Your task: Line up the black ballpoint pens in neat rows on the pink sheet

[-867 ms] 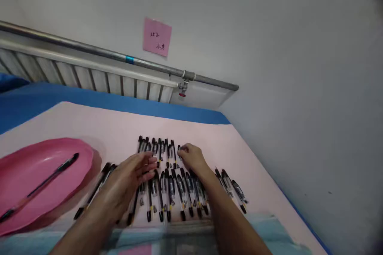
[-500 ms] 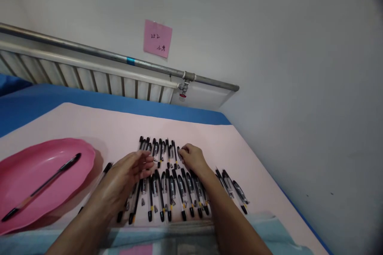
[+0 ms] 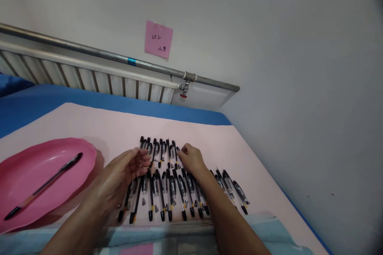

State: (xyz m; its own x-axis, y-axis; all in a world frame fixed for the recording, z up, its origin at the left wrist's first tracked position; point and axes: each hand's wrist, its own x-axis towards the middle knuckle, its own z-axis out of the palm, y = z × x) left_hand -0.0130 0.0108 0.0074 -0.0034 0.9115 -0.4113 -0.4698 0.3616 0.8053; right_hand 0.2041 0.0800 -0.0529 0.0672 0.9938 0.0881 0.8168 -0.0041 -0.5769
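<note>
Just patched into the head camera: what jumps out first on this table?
The rows of black pens laid side by side on the pink sheet, mid-table, draw the eye first. The left hand and right hand hover over them at either side of the far row. At the left edge sits a pink tray holding a single pen, and a pink note is stuck on the wall above the radiator.

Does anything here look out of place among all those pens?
One pen lies alone in the pink tray, apart from the rows of pens on the pink sheet. A few pens on the right lie slanted, off from the neat rows. Nothing looks spilled or broken.
</note>
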